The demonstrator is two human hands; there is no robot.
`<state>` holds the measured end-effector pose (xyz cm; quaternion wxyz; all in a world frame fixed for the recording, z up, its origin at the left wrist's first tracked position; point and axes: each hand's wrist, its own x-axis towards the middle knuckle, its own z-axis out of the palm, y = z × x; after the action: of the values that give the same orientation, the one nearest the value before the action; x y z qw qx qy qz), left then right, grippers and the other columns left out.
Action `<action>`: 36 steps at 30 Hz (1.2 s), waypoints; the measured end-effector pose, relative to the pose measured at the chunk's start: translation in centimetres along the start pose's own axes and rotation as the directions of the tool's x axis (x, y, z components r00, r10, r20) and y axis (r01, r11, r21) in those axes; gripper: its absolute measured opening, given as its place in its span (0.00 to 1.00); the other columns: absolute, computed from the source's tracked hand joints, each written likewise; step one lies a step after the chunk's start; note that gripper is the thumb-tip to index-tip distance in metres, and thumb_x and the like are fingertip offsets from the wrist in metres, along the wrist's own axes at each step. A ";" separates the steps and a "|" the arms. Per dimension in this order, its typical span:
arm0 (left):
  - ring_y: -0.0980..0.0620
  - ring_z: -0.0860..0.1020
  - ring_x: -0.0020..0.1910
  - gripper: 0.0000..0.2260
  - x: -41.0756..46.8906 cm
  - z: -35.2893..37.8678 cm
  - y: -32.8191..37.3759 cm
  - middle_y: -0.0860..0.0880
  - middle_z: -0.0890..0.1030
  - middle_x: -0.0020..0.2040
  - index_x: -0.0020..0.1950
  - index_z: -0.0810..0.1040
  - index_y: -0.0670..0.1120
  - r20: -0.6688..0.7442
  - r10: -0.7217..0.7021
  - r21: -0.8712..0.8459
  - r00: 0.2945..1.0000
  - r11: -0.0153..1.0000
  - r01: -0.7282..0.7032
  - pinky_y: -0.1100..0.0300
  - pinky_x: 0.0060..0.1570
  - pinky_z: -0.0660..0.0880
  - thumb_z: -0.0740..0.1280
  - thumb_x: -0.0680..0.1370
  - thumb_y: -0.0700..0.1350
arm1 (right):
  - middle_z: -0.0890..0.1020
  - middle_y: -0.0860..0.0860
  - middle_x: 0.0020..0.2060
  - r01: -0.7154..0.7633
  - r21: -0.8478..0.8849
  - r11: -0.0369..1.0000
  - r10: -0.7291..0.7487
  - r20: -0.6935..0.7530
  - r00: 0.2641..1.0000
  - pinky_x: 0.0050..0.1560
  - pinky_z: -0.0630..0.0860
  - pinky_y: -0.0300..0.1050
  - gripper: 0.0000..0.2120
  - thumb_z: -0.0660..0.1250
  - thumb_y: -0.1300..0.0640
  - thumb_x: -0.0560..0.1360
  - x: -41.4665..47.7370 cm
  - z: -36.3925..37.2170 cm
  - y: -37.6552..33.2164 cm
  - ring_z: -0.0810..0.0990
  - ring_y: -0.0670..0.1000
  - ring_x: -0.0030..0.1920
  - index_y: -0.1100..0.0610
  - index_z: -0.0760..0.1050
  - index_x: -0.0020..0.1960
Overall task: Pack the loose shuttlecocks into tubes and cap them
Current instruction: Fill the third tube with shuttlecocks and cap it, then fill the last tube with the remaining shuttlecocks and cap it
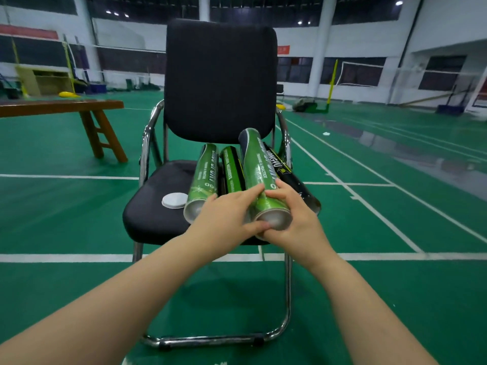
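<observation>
Glossy green cylindrical tube point(257, 169)

Black chair point(218, 83), silver frame. On its seat, left to right: white lid point(174, 200), green tube point(204, 177) lettered white, green-and-black striped tube point(232, 169), second green tube point(257, 169) lettered white, black tube point(290, 175) lettered yellow. Under the chair, green floor point(66, 219), white lines.

Indoor badminton hall, green court floor point(66, 219) painted with white lines point(369, 206), net point(369, 65) on a yellow post point(332, 80) at 1 o'clock, second yellow post point(69, 64) at 10 o'clock, wooden bench point(60, 105) at 9 o'clock, tall white columns point(320, 48), ceiling lights point(399, 3) at 1 o'clock
</observation>
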<state>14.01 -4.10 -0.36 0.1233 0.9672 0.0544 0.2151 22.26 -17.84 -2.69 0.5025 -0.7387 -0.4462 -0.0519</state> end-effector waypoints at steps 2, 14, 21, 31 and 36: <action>0.50 0.66 0.69 0.31 1.4 1.0 -0.3 0.52 0.70 0.69 0.75 0.51 0.57 0.010 0.000 0.107 1.000 0.994 -0.001 0.45 0.70 0.56 0.58 0.75 0.63 | 0.65 0.36 0.68 -0.037 0.032 0.999 0.036 0.035 0.999 0.55 0.61 0.19 0.27 0.76 0.59 0.64 1.1 -0.7 1.1 0.65 0.37 0.65 0.38 0.70 0.55; 0.51 0.59 0.72 0.30 3.9 5.3 -1.1 0.53 0.63 0.73 0.75 0.52 0.55 -0.027 -0.023 0.290 0.999 0.956 0.030 0.45 0.69 0.54 0.59 0.77 0.60 | 0.75 0.47 0.62 -0.096 -0.174 0.980 0.047 -0.265 0.963 0.69 0.58 0.60 0.27 0.58 0.60 0.61 2.4 1.4 5.7 0.66 0.50 0.68 0.51 0.77 0.58; 0.39 0.77 0.58 0.28 3.3 7.1 -1.3 0.42 0.80 0.57 0.65 0.74 0.52 -0.206 0.108 0.413 0.973 0.911 -0.013 0.34 0.54 0.70 0.76 0.66 0.47 | 0.56 0.51 0.74 -0.345 0.161 0.925 0.381 -0.365 0.850 0.59 0.60 0.37 0.16 0.63 0.50 0.76 1.9 1.7 7.0 0.55 0.32 0.65 0.43 0.69 0.64; 0.47 0.53 0.75 0.41 2.7 6.2 0.9 0.48 0.53 0.77 0.76 0.47 0.57 -0.044 0.015 0.383 0.999 0.924 0.003 0.39 0.70 0.49 0.66 0.70 0.63 | 0.68 0.52 0.60 -0.340 0.206 0.917 0.395 -0.578 0.714 0.51 0.65 0.36 0.11 0.72 0.56 0.69 2.4 1.7 5.2 0.74 0.50 0.51 0.48 0.70 0.46; 0.49 0.47 0.75 0.47 3.1 5.0 2.8 0.50 0.45 0.77 0.75 0.37 0.57 -0.078 -0.020 0.312 0.997 0.949 0.044 0.42 0.71 0.48 0.66 0.69 0.67 | 0.68 0.52 0.62 -0.329 0.117 0.937 0.323 -0.646 0.692 0.50 0.65 0.41 0.11 0.67 0.62 0.70 1.9 -0.5 3.1 0.73 0.59 0.53 0.48 0.69 0.44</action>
<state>19.08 -7.40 -2.72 -0.0303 0.9649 0.1080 0.2374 25.84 -17.39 -3.58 0.6246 -0.7423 -0.1034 -0.2193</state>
